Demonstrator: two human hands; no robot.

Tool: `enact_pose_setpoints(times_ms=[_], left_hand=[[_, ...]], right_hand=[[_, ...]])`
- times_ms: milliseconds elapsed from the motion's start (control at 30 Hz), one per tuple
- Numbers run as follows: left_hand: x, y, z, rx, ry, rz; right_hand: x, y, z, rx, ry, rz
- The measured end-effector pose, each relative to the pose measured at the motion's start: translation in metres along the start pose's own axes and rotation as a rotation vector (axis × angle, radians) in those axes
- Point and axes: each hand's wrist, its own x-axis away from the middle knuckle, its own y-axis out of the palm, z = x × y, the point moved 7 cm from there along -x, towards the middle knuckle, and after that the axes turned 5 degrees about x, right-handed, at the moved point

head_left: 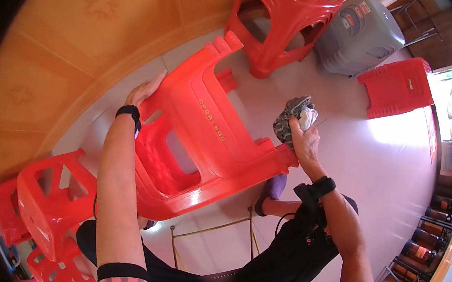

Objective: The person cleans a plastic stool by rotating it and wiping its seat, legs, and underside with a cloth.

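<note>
Left arm (118,184) outstretched, left hand (145,90) against the red stool (208,150), tilted between both hands; can't tell how far its fingers close. Right arm (340,218) bent, right hand (306,143) fingers curled shut around crumpled cloth (285,124).

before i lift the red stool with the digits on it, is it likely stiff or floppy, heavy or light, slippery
The stool is probably stiff, since its moulded legs hold their shape. Its plastic look and large openings suggest it's light for its size. Its glossy surface may be slippery.
</note>
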Motion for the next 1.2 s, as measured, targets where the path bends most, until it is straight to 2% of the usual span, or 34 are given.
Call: enact_pose_setpoints(times_ms=[67,133,167,233,333,433,567,633,667,700,767,800,833,900,1033,1100,1200], left_hand=[[0.006,0.002,-0.004,0.023,0.016,-0.002],[0.046,0.01,0.009,0.277,-0.102,-0.074],[0.039,0.005,-0.002,0.275,-0.098,-0.068],[0.026,-0.016,-0.009,0.087,0.208,0.08],[0.052,-0.027,-0.004,0.135,0.31,0.003],[0.078,-0.033,0.007,0.165,0.221,0.026],[0.112,-0.037,0.023,0.162,0.224,0.002],[0.15,-0.036,0.039,0.036,0.127,0.166],[0.151,-0.032,0.036,0.178,0.277,0.195],[0.154,-0.025,0.034,0.17,0.291,0.188],[0.162,-0.016,0.031,0.188,0.31,0.219],[0.173,-0.008,0.042,0.19,0.392,0.231],[0.178,-0.003,0.046,0.183,0.397,0.227],[0.183,0.011,0.052,0.105,0.362,0.196],[0.19,0.019,0.049,0.099,0.367,0.239],[0.192,0.023,0.037,0.075,0.381,0.256],[0.21,0.047,0.034,0.098,0.373,0.235]], right_hand=[[-0.002,0.0,0.002,0.023,-0.003,0.006],[0.0,-0.001,0.0,-0.045,-0.05,0.063],[0.002,-0.002,-0.003,-0.05,-0.055,0.063],[0.007,-0.004,-0.006,-0.044,-0.052,0.069],[0.008,-0.003,-0.001,-0.095,-0.065,0.104],[0.008,-0.002,0.005,-0.106,-0.051,0.152],[-0.006,0.009,0.025,-0.147,-0.061,0.169],[-0.008,0.013,0.037,-0.175,0.021,0.204],[-0.014,0.014,0.043,-0.105,0.088,0.174],[-0.015,0.009,0.04,-0.114,0.094,0.188],[-0.016,0.007,0.038,-0.3,0.174,0.192],[-0.027,0.021,0.044,-0.604,0.142,0.197],[-0.019,0.012,0.028,-0.611,0.146,0.203],[-0.001,0.003,-0.01,-1.157,0.111,0.08],[0.003,-0.019,-0.039,-1.081,0.127,0.062],[0.003,-0.036,-0.06,-1.212,-0.08,0.143],[0.013,-0.045,-0.075,-1.244,-0.088,0.159]])
